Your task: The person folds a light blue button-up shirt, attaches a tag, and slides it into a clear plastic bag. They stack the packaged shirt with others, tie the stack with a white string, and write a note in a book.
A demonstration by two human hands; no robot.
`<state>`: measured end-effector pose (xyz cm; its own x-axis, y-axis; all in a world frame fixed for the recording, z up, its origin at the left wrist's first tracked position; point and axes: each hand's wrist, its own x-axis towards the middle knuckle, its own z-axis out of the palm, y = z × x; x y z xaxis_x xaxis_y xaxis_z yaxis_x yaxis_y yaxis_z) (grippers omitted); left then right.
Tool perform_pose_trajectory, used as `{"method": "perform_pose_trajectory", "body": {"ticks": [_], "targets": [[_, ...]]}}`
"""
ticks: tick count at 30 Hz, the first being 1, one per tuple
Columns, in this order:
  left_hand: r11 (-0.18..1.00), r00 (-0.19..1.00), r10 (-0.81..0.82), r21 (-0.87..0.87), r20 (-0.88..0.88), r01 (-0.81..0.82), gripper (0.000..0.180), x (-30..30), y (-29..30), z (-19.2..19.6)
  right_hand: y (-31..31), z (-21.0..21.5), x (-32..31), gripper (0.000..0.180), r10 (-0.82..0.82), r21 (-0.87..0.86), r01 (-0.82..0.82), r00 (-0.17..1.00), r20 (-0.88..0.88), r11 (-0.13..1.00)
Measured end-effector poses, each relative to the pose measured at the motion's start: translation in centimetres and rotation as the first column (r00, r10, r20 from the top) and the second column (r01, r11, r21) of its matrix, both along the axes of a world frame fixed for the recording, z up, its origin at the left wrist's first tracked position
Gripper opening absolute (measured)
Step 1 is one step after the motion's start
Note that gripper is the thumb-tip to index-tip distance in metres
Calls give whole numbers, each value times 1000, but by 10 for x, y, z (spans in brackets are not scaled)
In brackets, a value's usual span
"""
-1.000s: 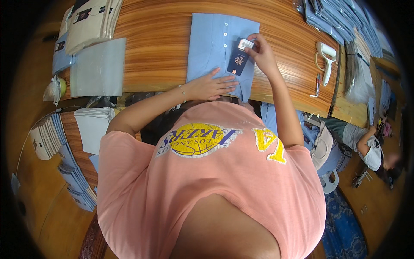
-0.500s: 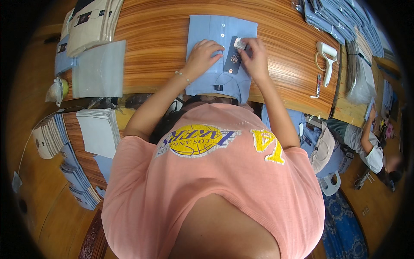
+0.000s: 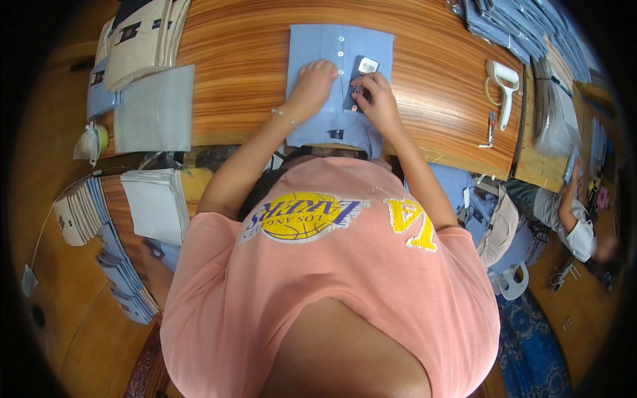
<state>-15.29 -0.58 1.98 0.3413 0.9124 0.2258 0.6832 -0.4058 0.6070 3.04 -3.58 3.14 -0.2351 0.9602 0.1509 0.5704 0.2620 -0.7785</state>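
Note:
A folded light-blue shirt (image 3: pixel 302 50) with white buttons lies at the table's edge in front of me. A dark hang tag (image 3: pixel 358 71) with a white sticker (image 3: pixel 367 65) rests on its right half, and its thin cord loops down to a small dark label (image 3: pixel 337 134). My left hand (image 3: pixel 312 89) rests on the shirt left of the button line, fingers curled together. I see nothing in it. My right hand (image 3: pixel 377 101) is over the lower part of the tag, its thumb and bent fingers a little apart.
To the right lie a white lint roller (image 3: pixel 503 93) and a small red-and-white tool (image 3: pixel 490 129). Clear plastic bags (image 3: pixel 152 109) and beige packed garments (image 3: pixel 142 50) are at left. Blue packed garments (image 3: pixel 504 30) fill the far right. Another person's arm (image 3: pixel 156 272) shows at lower left.
My right hand has moved down the tag, baring the white sticker near its top. The fingers of my left hand have curled closer together. Another person's arm has appeared at lower left.

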Motion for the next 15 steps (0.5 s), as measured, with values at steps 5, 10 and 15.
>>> {"method": "perform_pose_trajectory", "body": {"ticks": [5,10,15], "targets": [[996,995,-89,23,50,88,13,-3,-3,13,0,-1,-8,18,-36,61,35,999,15,998],[1000,998,-20,24,60,19,16,-1,-7,10,6,3,-24,16,-94,41,90,986,138,995],[990,992,27,-138,127,-9,14,-5,-6,8,11,2,-30,20,-77,62,62,956,283,996]]}}
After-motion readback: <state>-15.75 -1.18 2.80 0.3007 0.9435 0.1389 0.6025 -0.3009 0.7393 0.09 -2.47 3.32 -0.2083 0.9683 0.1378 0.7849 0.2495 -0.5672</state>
